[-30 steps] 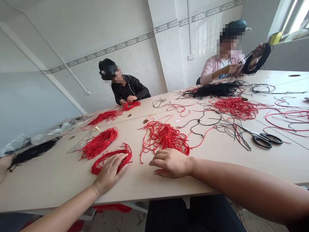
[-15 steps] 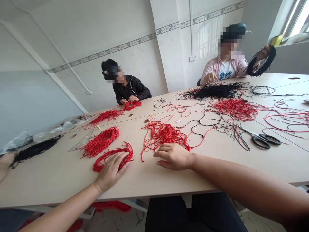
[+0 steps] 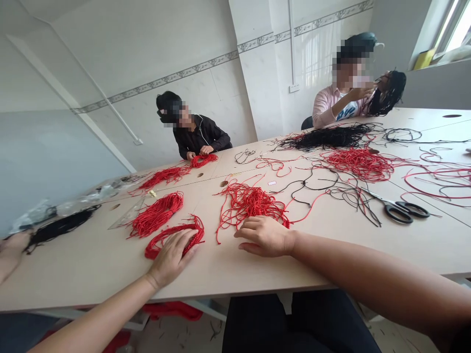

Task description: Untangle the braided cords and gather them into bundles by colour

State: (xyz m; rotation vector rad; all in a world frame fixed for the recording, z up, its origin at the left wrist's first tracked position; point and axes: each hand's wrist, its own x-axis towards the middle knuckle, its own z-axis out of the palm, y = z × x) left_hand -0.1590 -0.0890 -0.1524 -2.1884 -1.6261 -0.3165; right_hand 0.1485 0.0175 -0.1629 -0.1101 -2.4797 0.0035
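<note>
My left hand [image 3: 172,255] lies over a looped bundle of red cords [image 3: 156,240], fingers loosely extended and thumb apart. Part of the bundle shows between thumb and forefinger, and some is covered by the hand. My right hand [image 3: 267,236] rests on the table at the near edge of a loose pile of red cords [image 3: 253,201]. Its fingers are slightly bent, with the thumb separate, and nothing shows in its grasp. Behind my left hand lies another red cord bundle [image 3: 158,213], tied round near one end.
Black-handled scissors [image 3: 399,211] lie to the right beside loose black cords [image 3: 353,198]. Farther back are a black cord heap [image 3: 327,136] and another red heap [image 3: 360,164]. Two people sit opposite, handling cords. Another person's hand [image 3: 14,245] is at far left by black cords [image 3: 64,225].
The person at the back right has brought a second hand to the raised black cord bundle, which is now turned and lower. My hands keep their places; the view shifts slightly.
</note>
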